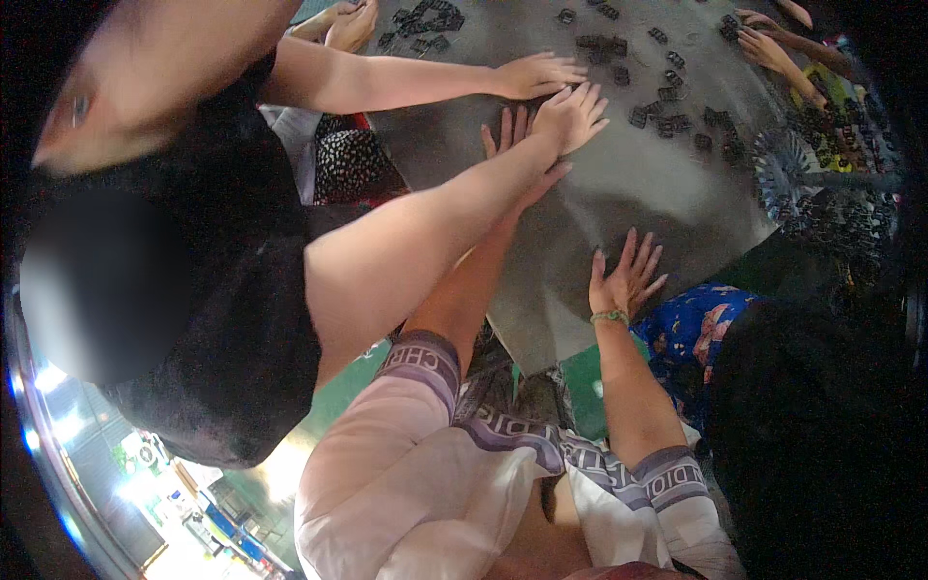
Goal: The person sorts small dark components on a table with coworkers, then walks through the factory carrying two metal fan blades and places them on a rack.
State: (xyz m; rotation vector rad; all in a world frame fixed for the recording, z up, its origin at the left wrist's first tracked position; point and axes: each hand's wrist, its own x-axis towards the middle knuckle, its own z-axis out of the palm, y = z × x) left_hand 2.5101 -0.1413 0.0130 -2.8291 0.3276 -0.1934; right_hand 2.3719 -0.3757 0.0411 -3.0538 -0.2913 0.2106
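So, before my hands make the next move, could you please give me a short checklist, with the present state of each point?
1. Right hand open, nothing visible in its grip: ok. Its fingers are spread over the grey table.
2. Left hand unobstructed from above: not ok. A co-worker's forearm crosses in front of it.
3. Left palm empty underneath: cannot tell, it is hidden.
4. Dark pieces apart from your right hand: ok. They lie farther up the table.
5. Bracelet on your right wrist, apart from the pieces: ok.

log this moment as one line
left hand: on grey surface, partly hidden by co-worker's forearm | right hand: open, fingers spread, on surface | black pieces: scattered beyond
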